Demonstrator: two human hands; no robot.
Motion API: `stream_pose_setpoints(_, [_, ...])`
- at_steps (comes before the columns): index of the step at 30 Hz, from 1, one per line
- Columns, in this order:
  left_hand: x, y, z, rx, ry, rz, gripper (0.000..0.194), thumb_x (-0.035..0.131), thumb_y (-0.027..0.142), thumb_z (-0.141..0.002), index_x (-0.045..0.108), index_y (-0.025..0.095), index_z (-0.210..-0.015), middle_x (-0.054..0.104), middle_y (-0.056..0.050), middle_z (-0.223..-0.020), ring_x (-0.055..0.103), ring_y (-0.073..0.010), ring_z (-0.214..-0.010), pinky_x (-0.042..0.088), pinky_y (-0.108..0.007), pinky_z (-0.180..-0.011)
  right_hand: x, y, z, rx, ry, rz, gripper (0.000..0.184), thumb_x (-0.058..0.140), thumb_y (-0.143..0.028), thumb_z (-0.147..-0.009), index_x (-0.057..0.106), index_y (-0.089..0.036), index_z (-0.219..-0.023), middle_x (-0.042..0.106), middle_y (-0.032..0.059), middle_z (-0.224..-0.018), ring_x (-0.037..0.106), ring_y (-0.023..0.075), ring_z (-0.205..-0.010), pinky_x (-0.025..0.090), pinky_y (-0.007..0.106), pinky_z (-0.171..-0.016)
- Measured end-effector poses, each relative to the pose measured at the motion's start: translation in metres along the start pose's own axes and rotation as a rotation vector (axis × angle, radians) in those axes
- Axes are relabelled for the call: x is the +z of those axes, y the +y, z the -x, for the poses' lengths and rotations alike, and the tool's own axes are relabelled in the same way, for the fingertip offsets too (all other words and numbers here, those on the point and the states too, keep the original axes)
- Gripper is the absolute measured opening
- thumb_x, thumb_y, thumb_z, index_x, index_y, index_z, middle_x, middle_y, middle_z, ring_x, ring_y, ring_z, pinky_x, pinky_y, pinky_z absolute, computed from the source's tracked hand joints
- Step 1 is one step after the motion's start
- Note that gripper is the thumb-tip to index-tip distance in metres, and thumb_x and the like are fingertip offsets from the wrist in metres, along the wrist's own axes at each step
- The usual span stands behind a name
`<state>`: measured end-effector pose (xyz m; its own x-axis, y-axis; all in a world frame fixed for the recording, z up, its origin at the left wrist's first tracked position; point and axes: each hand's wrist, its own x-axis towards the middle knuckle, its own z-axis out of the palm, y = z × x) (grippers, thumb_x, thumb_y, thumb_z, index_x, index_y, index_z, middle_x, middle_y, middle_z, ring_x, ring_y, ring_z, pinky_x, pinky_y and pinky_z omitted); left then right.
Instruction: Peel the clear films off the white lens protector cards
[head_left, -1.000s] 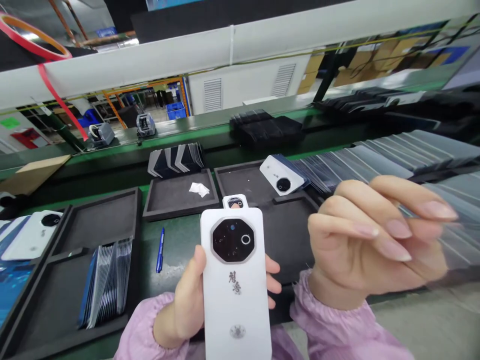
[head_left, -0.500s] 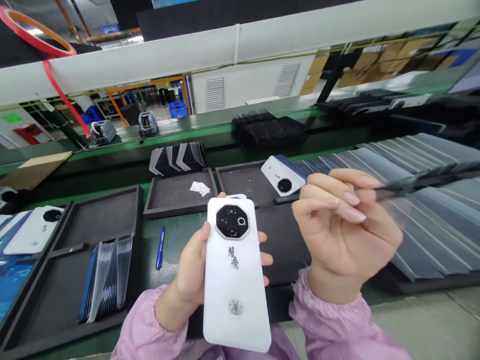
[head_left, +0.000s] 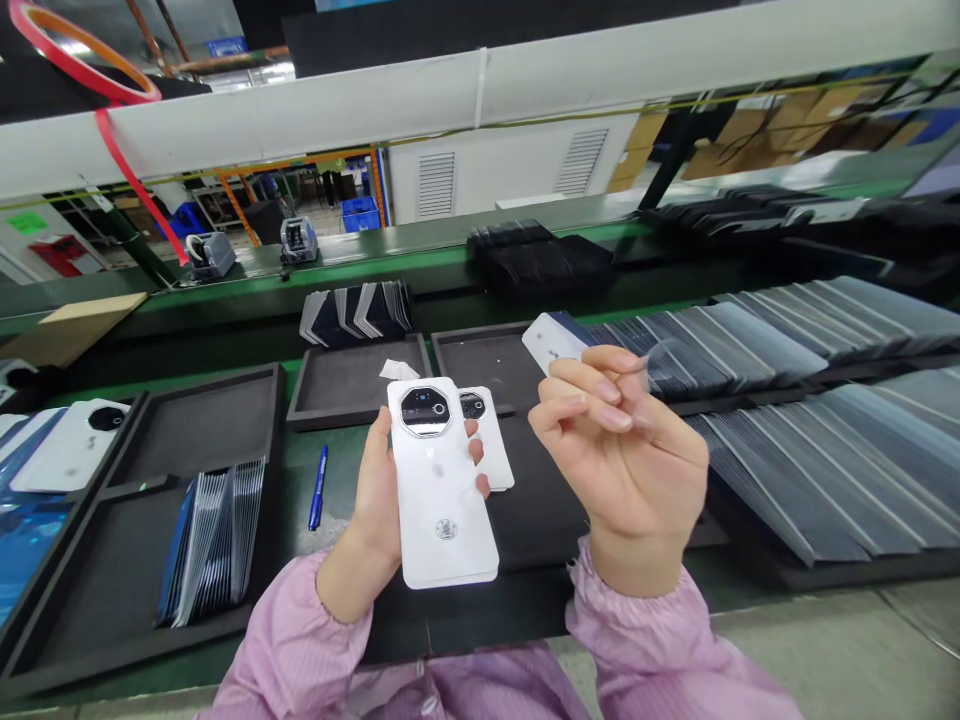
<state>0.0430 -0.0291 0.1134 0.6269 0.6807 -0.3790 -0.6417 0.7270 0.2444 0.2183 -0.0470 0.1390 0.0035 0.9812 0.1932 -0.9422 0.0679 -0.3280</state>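
Observation:
A white phone back cover [head_left: 448,490] with a dark octagonal camera window rests in my left hand [head_left: 375,490], tilted toward me, the fingers wrapped round its edges. Behind it, a second white phone back cover [head_left: 493,445] lies on the dark mat. To the right, my right hand [head_left: 622,450] is raised with thumb and fingertips pinched on a small piece of clear film [head_left: 664,358]. Part of that film is hidden by the fingers. Another white back cover [head_left: 551,343] leans in a tray beyond my right hand.
Rows of grey-blue sheets [head_left: 840,475] stand at the right. On the left, a black foam tray [head_left: 202,420] holds several thin panels [head_left: 217,540]. A blue pen [head_left: 319,490] lies on the green bench. Crumpled white paper [head_left: 397,370] sits in a middle tray; tape dispensers [head_left: 211,255] stand behind.
My left hand has lowered and tipped the cover away, bringing the second cover behind into fuller view. My right hand has moved left with the film.

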Motion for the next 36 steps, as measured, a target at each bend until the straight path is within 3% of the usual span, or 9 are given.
stream_pose_setpoints(4, [-0.004,-0.003,0.005,0.074,-0.174,-0.075,0.078,0.03,0.074,-0.093,0.069,0.009,-0.113,0.07,-0.016,-0.098,0.064,-0.0238,-0.077,0.053,-0.037,-0.068,0.001,-0.004,0.0,-0.028,-0.013,-0.011,0.039,0.076,-0.001,-0.067,0.049,-0.025,-0.082,0.047,-0.0109,-0.065,0.054,0.0016,-0.052,0.062,0.013,-0.065])
stream_pose_setpoints(8, [-0.003,-0.011,0.019,0.259,-0.312,-0.2,0.067,0.055,0.071,-0.086,0.064,0.02,-0.129,0.071,-0.012,-0.107,0.065,-0.0229,-0.083,0.054,-0.035,-0.072,0.0,-0.01,0.0,-0.093,-0.004,-0.032,0.037,0.073,0.0,-0.066,0.05,-0.024,-0.082,0.048,-0.0101,-0.066,0.057,0.0017,-0.051,0.063,0.014,-0.063])
stream_pose_setpoints(10, [-0.001,-0.013,0.028,0.339,-0.348,-0.244,0.069,0.061,0.069,-0.084,0.057,0.028,-0.139,0.072,-0.011,-0.11,0.066,-0.0228,-0.086,0.054,-0.035,-0.075,-0.001,-0.013,0.0,-0.128,0.004,-0.038,0.034,0.07,0.0,-0.067,0.051,-0.023,-0.083,0.048,-0.0096,-0.067,0.058,0.0021,-0.051,0.064,0.015,-0.063])
stream_pose_setpoints(14, [0.001,-0.016,0.043,0.408,-0.342,-0.275,0.07,0.053,0.069,-0.089,0.043,0.036,-0.151,0.07,-0.011,-0.113,0.066,-0.0233,-0.089,0.054,-0.037,-0.078,-0.002,-0.017,-0.001,-0.193,0.008,-0.027,0.033,0.06,0.004,-0.063,0.052,-0.022,-0.082,0.046,-0.0095,-0.065,0.059,0.0029,-0.048,0.065,0.017,-0.061])
stream_pose_setpoints(27, [-0.005,-0.024,0.052,0.278,-0.421,-0.259,0.072,0.037,0.069,-0.095,0.014,0.045,-0.158,0.067,-0.011,-0.122,0.07,-0.0259,-0.094,0.057,-0.045,-0.078,-0.001,-0.013,0.0,-0.253,0.051,0.024,0.031,0.064,0.003,-0.061,0.054,-0.022,-0.078,0.047,-0.0108,-0.063,0.058,0.0007,-0.045,0.064,0.013,-0.057])
stream_pose_setpoints(33, [-0.011,-0.023,0.046,0.163,-0.52,-0.265,0.076,0.041,0.07,-0.093,0.011,0.044,-0.158,0.066,-0.01,-0.124,0.07,-0.0266,-0.095,0.056,-0.045,-0.08,-0.001,-0.013,0.003,-0.225,0.035,0.044,0.035,0.071,0.003,-0.061,0.054,-0.022,-0.078,0.048,-0.0114,-0.063,0.06,0.0006,-0.046,0.063,0.011,-0.058])
stream_pose_setpoints(36, [-0.012,-0.023,0.046,0.162,-0.513,-0.255,0.076,0.04,0.069,-0.094,0.01,0.043,-0.159,0.066,-0.01,-0.126,0.069,-0.0265,-0.097,0.055,-0.044,-0.081,0.001,-0.013,0.002,-0.222,0.042,0.032,0.035,0.072,0.004,-0.061,0.054,-0.022,-0.077,0.048,-0.0111,-0.063,0.06,0.0012,-0.045,0.063,0.012,-0.058])
